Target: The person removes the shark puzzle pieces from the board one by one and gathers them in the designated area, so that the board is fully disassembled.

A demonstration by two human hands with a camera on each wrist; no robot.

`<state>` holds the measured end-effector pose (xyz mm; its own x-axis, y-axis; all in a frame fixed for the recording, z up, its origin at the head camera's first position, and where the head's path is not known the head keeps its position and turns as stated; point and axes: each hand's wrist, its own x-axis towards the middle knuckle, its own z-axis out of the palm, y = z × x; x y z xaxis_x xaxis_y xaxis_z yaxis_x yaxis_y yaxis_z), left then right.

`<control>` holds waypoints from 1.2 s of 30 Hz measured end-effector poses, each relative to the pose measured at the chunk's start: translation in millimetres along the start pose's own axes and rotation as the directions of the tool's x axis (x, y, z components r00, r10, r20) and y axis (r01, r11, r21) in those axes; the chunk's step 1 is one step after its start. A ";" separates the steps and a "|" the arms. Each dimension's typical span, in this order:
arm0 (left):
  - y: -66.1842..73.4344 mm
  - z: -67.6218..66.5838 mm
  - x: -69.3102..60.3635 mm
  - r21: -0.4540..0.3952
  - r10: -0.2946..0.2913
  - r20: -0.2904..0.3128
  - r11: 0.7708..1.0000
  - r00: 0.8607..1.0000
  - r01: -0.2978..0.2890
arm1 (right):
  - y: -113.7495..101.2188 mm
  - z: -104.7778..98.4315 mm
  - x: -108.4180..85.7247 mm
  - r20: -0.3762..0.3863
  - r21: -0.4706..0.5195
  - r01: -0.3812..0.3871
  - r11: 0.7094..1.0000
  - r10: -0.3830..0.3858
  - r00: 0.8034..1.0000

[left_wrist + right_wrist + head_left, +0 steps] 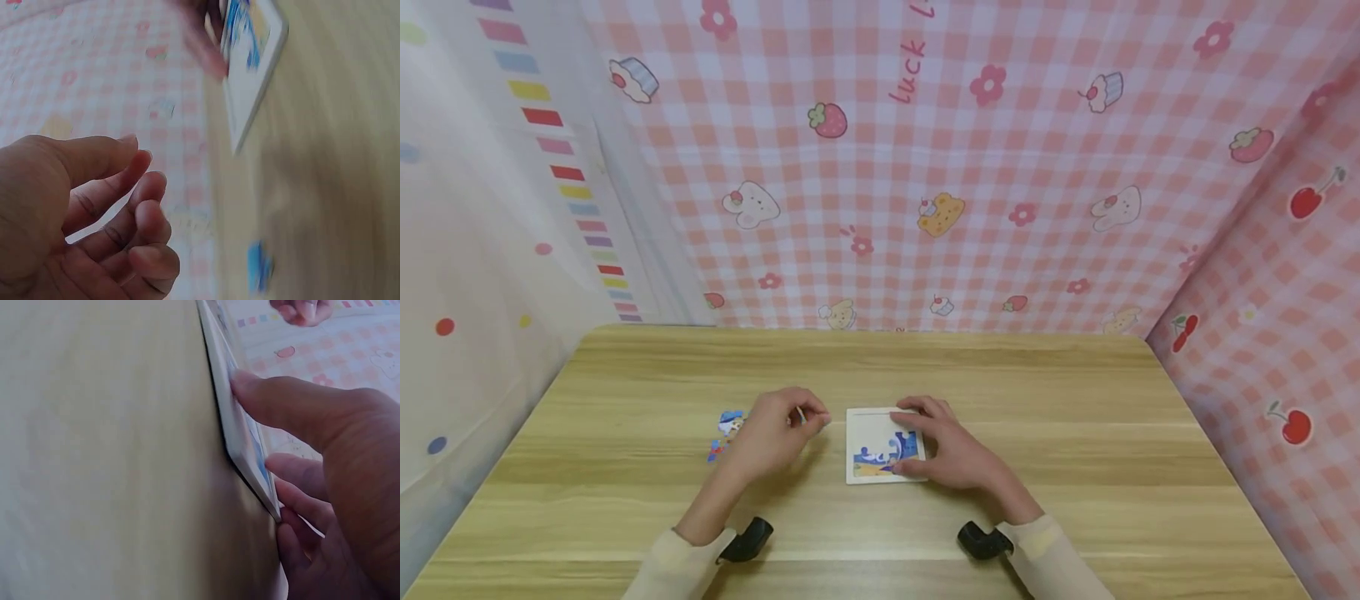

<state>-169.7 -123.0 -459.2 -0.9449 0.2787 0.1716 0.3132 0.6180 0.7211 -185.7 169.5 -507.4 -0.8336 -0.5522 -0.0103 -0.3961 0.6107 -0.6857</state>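
Our R hand (pixel 957 450) has the jigsaw tray (pixel 871 427) in its grip, thumb over the face, fingers at the edge; L hand (pixel 775 432) is curled, thumb near index, can't tell if w/ a pc. Tray's on the worktop (pixel 1037 392) btwn hands, prob. light, stiff, best held by rim. Loose jigsaw pcs (pixel 728 423) lie L; worktop edges well apart, room beyond R.

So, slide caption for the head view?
Right hand grips a partly filled puzzle board, left hand between it and loose pieces.

Both wrist views are dimmer and blurrier than head.
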 end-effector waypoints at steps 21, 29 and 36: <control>21.7 82.8 25.8 -0.035 -0.005 0.124 0.999 0.992 0.009 | 9.0 -6.7 -3.9 -0.033 -0.113 0.009 0.994 -0.013 0.999; 22.3 90.3 25.8 0.057 -0.103 0.130 0.994 0.986 0.096 | 10.3 -3.1 -7.9 -0.043 -0.053 0.009 0.999 -0.011 0.999; 21.3 93.8 27.3 0.078 -0.121 0.115 0.991 0.986 0.112 | 12.6 -2.3 -8.8 -0.053 -0.027 0.014 1.000 -0.015 0.998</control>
<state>-180.0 -33.3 -502.1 -0.9586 0.2846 0.0054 0.2119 0.7009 0.6811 -184.2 183.3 -514.2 -0.8466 -0.5308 0.0389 -0.4179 0.6178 -0.6660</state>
